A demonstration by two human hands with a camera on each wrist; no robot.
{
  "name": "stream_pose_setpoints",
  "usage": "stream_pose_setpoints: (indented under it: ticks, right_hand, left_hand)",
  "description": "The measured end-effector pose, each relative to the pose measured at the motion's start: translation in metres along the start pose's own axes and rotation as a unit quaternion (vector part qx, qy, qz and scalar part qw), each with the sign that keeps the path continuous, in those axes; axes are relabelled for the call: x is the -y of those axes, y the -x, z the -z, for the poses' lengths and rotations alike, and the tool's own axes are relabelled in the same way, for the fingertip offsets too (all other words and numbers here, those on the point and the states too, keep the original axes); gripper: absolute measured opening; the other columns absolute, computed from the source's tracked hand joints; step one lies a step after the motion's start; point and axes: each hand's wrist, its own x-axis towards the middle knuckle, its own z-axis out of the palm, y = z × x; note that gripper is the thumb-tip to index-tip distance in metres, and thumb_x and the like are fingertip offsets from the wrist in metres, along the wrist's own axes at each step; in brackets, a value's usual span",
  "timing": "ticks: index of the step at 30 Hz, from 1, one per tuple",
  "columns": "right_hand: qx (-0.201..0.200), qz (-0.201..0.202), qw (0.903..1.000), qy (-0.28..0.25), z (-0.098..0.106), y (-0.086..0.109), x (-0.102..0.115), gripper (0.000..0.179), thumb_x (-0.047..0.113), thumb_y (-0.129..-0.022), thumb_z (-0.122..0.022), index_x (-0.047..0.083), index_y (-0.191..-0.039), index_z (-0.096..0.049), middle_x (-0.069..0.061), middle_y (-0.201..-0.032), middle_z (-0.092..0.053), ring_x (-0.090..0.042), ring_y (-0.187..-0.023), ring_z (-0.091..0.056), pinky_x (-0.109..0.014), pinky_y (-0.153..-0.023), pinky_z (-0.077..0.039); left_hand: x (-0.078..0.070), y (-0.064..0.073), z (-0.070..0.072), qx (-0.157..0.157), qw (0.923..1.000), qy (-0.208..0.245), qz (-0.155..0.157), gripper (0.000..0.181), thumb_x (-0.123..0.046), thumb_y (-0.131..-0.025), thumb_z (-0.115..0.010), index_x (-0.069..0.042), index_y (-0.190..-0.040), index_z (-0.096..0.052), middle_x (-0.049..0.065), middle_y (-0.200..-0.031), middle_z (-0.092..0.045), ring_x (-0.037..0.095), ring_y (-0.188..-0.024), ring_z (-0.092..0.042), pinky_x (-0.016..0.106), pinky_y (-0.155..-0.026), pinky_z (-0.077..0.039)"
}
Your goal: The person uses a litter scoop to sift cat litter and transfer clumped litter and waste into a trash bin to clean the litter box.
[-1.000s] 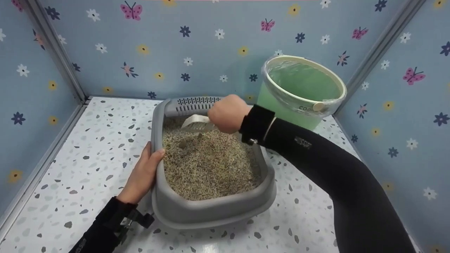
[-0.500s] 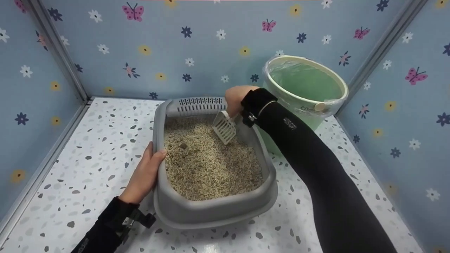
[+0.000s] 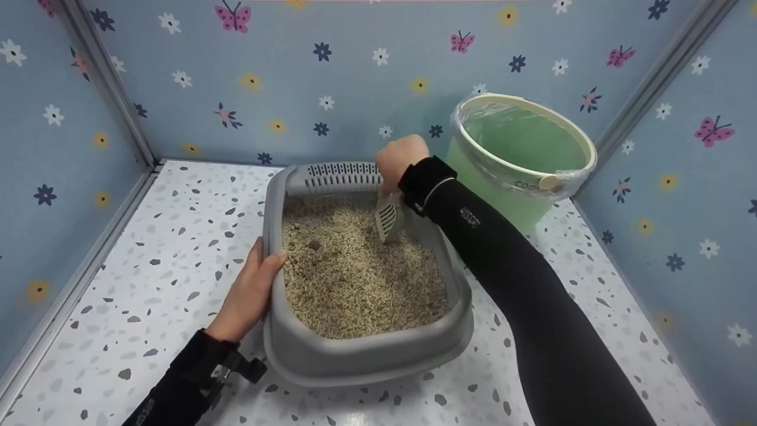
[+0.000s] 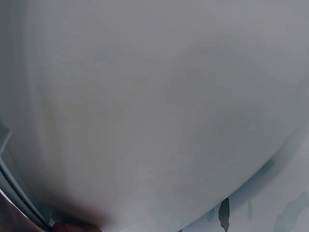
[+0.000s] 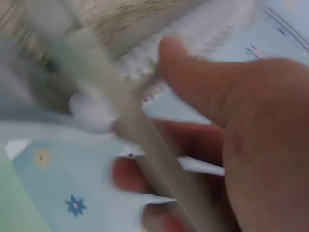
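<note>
A grey litter box holds loose pellet litter, with a small dark clump lying toward the left. My left hand grips the left rim, thumb over the edge and fingers along the outside. The box's pale outer wall fills most of the left wrist view. Near the back right corner, my right hand holds a slotted litter scoop, its blade pointing down at the litter. Fingers and thumb lie around the scoop's handle in the blurred right wrist view.
A green bin with a cream rim and clear plastic liner stands behind and right of the box. Flower-and-butterfly panels enclose the back and both sides. Beneath everything is a white speckled surface.
My right hand first swung the scoop from the back middle of the box to the right, then turned its blade steeper and narrower to view. My left hand stays on the rim.
</note>
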Motion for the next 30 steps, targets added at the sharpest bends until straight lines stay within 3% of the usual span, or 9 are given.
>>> stream_pose_setpoints:
  ticks: [4,6,9,13,16,19,25,27,30]
  right_hand:
    - [-0.013,0.0,0.9974,0.071,0.002,0.003,0.015,0.05,0.06,-0.106,-0.072,0.02,-0.078,-0.057,-0.001,-0.073,-0.053,-0.021,-0.072,-0.055,-0.037,-0.075,-0.045]
    - [-0.004,-0.006,0.997,0.078,0.003,0.003,0.02,0.039,0.047,-0.114,-0.065,0.019,-0.087,-0.067,-0.004,-0.085,-0.064,-0.026,-0.086,-0.063,-0.042,-0.099,-0.052]
    - [0.001,-0.004,0.9965,0.083,0.001,0.004,0.026,0.033,0.025,-0.121,-0.053,0.016,-0.098,-0.075,-0.01,-0.1,-0.072,-0.034,-0.106,-0.066,-0.058,-0.129,-0.035]
    - [-0.052,0.012,0.9937,0.098,-0.009,0.009,0.025,0.043,0.019,-0.12,-0.052,0.018,-0.077,-0.051,-0.003,-0.075,-0.047,-0.025,-0.076,-0.048,-0.04,-0.093,-0.052]
    - [-0.1,0.025,0.9908,0.087,-0.016,0.009,0.02,0.052,0.019,-0.115,-0.059,0.019,-0.071,-0.031,0.002,-0.066,-0.026,-0.018,-0.062,-0.028,-0.034,-0.061,-0.032]
    - [-0.126,0.039,0.9896,0.057,-0.021,0.002,0.017,0.06,0.026,-0.11,-0.069,0.019,-0.067,-0.027,0.004,-0.062,-0.021,-0.015,-0.057,-0.024,-0.035,-0.055,-0.029]
    - [-0.124,0.081,0.9885,0.03,-0.022,-0.011,0.016,0.059,0.046,-0.109,-0.071,0.018,-0.068,-0.04,0.0,-0.066,-0.039,-0.027,-0.075,-0.049,-0.045,-0.092,-0.055]
    - [-0.127,0.093,0.9867,0.042,-0.02,-0.012,0.017,0.056,0.048,-0.111,-0.068,0.017,-0.069,-0.047,-0.004,-0.072,-0.051,-0.031,-0.089,-0.056,-0.05,-0.11,-0.051]
    - [-0.14,0.106,0.9819,0.072,-0.016,-0.013,0.02,0.055,0.051,-0.113,-0.063,0.016,-0.071,-0.055,-0.007,-0.085,-0.064,-0.033,-0.097,-0.056,-0.048,-0.109,-0.046]
  left_hand:
    - [-0.001,0.001,0.001,0.001,0.9999,-0.005,0.008,0.096,-0.062,-0.115,-0.042,-0.012,-0.179,0.009,0.017,-0.186,0.004,0.034,-0.171,-0.002,0.054,-0.138,-0.003]
    - [-0.001,0.001,0.002,0.002,0.9999,-0.006,0.01,0.096,-0.062,-0.115,-0.042,-0.012,-0.178,0.01,0.017,-0.186,0.005,0.034,-0.171,-0.001,0.054,-0.138,-0.003]
    - [-0.001,0.001,0.002,0.004,0.9999,-0.008,0.011,0.096,-0.061,-0.115,-0.042,-0.012,-0.178,0.011,0.017,-0.186,0.007,0.033,-0.171,0.001,0.053,-0.138,-0.002]
    - [0.001,0.001,0.002,0.007,1.0,-0.001,0.001,0.093,-0.057,-0.116,-0.041,-0.01,-0.178,0.011,0.017,-0.186,0.008,0.03,-0.171,0.002,0.051,-0.138,-0.002]
    - [0.001,0.002,0.002,0.007,1.0,0.002,-0.002,0.093,-0.056,-0.116,-0.041,-0.009,-0.178,0.01,0.017,-0.186,0.007,0.03,-0.171,0.002,0.05,-0.138,-0.002]
    - [0.002,0.002,0.002,0.002,1.0,0.001,-0.003,0.093,-0.057,-0.116,-0.042,-0.01,-0.178,0.009,0.016,-0.186,0.006,0.031,-0.171,0.0,0.051,-0.138,-0.003]
    - [0.002,0.0,0.0,-0.002,0.9999,0.01,-0.011,0.093,-0.057,-0.116,-0.044,-0.011,-0.179,0.005,0.018,-0.186,0.001,0.033,-0.171,-0.005,0.053,-0.138,-0.004]
    - [0.002,0.0,-0.001,-0.001,0.9999,0.011,-0.013,0.093,-0.057,-0.116,-0.044,-0.009,-0.179,0.006,0.019,-0.186,0.001,0.034,-0.171,-0.004,0.053,-0.138,-0.004]
    - [0.001,-0.001,0.0,-0.001,0.9999,0.008,-0.013,0.095,-0.058,-0.116,-0.044,-0.008,-0.178,0.007,0.019,-0.185,0.002,0.034,-0.171,-0.003,0.052,-0.138,-0.004]
